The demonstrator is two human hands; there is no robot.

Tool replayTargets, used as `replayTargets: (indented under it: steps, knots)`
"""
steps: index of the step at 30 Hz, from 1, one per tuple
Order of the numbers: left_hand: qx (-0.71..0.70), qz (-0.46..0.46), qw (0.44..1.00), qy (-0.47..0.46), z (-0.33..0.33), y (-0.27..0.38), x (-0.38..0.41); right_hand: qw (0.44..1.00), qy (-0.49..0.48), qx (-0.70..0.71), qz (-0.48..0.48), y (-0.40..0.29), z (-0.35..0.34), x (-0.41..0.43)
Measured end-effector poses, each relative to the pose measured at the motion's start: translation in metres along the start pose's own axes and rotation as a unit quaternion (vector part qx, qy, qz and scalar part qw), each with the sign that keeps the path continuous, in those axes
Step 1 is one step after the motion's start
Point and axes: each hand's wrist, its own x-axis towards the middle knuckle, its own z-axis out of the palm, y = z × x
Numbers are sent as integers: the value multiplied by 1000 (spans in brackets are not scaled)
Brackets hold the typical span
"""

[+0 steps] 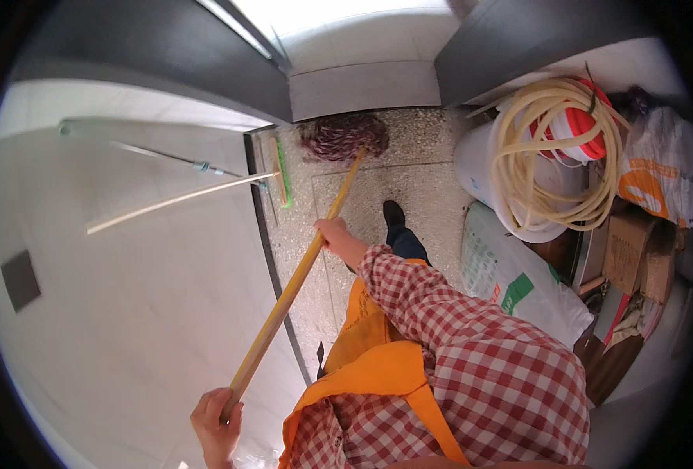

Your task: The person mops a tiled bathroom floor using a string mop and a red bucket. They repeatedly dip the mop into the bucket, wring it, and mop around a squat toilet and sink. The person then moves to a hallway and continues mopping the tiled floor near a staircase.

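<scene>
A mop with a long yellow handle (291, 287) runs slantwise from the lower left up to its string head. Dark reddish and white strands make up the mop head (343, 138), which rests on the speckled floor just inside the doorway. My left hand (214, 425) grips the handle near its upper end, beside the pale wall. Farther down the handle, my right hand (336, 234) is closed around it, in front of my body. Both hands hold this one mop.
A push broom with green bristles (285, 176) and a metal pole (159, 153) lean on the left wall. A doorway sill (364, 88) lies ahead between dark panels. On the right stand a white bucket (475, 158) with a coiled hose (508, 152), a plastic bag (499, 269) and cardboard boxes (625, 246).
</scene>
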Motion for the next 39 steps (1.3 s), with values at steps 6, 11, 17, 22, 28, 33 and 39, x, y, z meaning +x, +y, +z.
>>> replayTargets:
  steps: [6, 11, 17, 22, 28, 33, 39]
  knots:
    - [-19, 118, 992, -32, 30, 18, 104, 991, 72, 69, -93, -90, -79, 40]
    - [-36, 201, 978, -48, 68, 57, 168, 968, 159, 138, -135, -156, -147, 67]
    - [-160, 329, 916, 168, 107, 73, 172, 967, 102, 177, -155, -171, -187, 70]
    - [-209, 417, 869, 167, 84, 113, 178, 944, 13, 296, -144, -140, -193, 70]
    - [-207, 408, 887, 59, 20, 174, 244, 920, -13, 386, -66, -108, -167, 42]
    - [-242, 391, 887, -36, -1, 201, 322, 911, 60, 408, -4, -95, -151, 28]
    - [-265, 364, 878, -162, 25, 221, 413, 838, 121, 532, 22, -47, -171, 26]
